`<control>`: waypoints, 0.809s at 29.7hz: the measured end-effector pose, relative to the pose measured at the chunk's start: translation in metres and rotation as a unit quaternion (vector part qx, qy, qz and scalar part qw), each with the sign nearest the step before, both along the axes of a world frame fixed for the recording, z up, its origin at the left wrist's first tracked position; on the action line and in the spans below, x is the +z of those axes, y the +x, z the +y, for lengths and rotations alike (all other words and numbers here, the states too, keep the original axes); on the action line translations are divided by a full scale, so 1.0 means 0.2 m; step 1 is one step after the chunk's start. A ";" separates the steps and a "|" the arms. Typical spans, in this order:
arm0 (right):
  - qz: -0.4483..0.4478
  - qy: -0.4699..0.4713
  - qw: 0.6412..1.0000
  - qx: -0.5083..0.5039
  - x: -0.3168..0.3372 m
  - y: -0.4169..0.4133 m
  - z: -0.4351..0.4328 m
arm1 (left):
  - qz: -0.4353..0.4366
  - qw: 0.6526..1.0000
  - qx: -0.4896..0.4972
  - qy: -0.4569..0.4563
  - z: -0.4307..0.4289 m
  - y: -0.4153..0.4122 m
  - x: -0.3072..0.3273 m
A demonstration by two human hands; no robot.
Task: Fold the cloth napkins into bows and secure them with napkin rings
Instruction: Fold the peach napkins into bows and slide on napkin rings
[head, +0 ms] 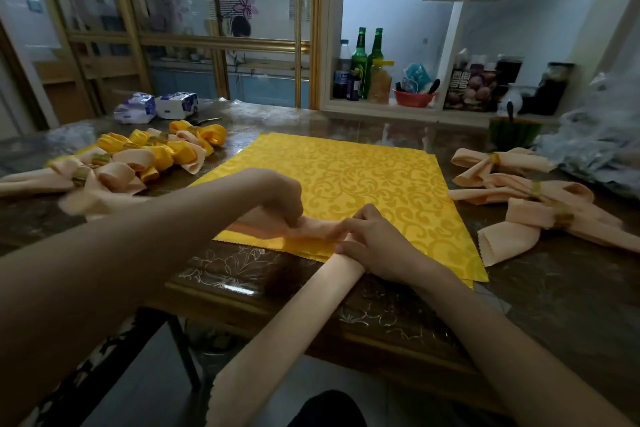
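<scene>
Left hand (pixel 277 204) pinches and right hand (pixel 377 243) grips a folded peach napkin (pixel 284 322), whose tail hangs off the tabletop (pixel 519 288). Keep the edges aligned while looping. A yellow napkin (pixel 346 177) lies beneath, with finished bows (pixel 138 163) on both sides.

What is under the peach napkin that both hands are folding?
A yellow patterned cloth lies spread on the table beneath the peach napkin; the napkin's near end hangs off the table edge. The left hand and right hand hide the fold.
</scene>
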State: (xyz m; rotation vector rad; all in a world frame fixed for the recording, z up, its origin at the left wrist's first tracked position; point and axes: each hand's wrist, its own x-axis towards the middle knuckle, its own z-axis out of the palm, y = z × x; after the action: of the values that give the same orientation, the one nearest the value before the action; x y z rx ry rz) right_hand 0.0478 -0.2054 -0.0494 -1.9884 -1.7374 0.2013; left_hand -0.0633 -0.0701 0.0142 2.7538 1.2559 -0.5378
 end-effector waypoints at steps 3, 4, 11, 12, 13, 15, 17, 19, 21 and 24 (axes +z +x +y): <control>0.001 -0.004 1.000 -0.008 0.00 0.00 0.00 | -0.018 0.999 -0.026 0.030 -0.09 0.05 0.04; 0.004 -0.004 1.000 -0.010 0.00 0.00 0.00 | -0.024 0.999 -0.014 0.025 -0.11 0.06 0.06; 0.025 -0.001 0.999 -0.022 0.00 0.01 0.00 | -0.123 0.987 0.092 -0.043 -0.20 0.09 0.03; 0.034 0.001 0.999 -0.020 0.00 0.01 0.00 | -0.151 0.981 0.109 -0.049 -0.22 0.10 0.00; 0.051 0.000 0.999 -0.020 -0.01 0.02 0.00 | -0.236 0.954 0.163 -0.087 -0.22 0.11 -0.04; 0.121 -0.008 0.992 -0.023 0.01 0.02 0.00 | -0.312 0.926 0.201 -0.069 -0.23 0.11 -0.07; 0.210 -0.003 0.978 -0.017 0.04 0.02 0.00 | -0.343 0.913 0.213 -0.051 -0.25 0.10 -0.08; 0.249 -0.012 0.968 -0.020 0.08 0.02 -0.02 | -0.349 0.908 0.210 -0.097 -0.29 0.10 -0.08; 0.239 -0.045 0.970 -0.012 0.11 0.01 -0.06 | -0.289 0.923 0.198 -0.161 -0.32 0.09 -0.07; 0.164 -0.085 0.983 0.004 0.13 0.00 -0.11 | -0.194 0.940 0.203 -0.196 -0.31 0.04 -0.07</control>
State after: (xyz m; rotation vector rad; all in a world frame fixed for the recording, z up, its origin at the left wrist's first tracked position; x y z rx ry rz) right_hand 0.0473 -0.2283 -0.0234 -1.9337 -1.5594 0.6611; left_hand -0.0562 -0.1318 -0.0004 2.0633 1.3785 -0.1680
